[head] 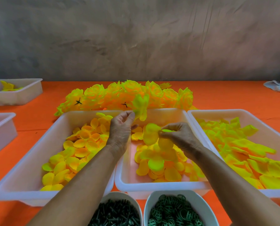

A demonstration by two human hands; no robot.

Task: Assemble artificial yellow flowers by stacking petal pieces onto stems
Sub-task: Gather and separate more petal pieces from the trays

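Head view — the left hand (119,128) pinches a half-built flower (140,106) above the trays, while the right hand (176,134) pinches a rounded petal piece (152,136) lifted over the middle tray (160,185). Risk: these thin petals cling, so two may come up together. The petal hangs left of the right fingertips (160,132) — pressed tight.
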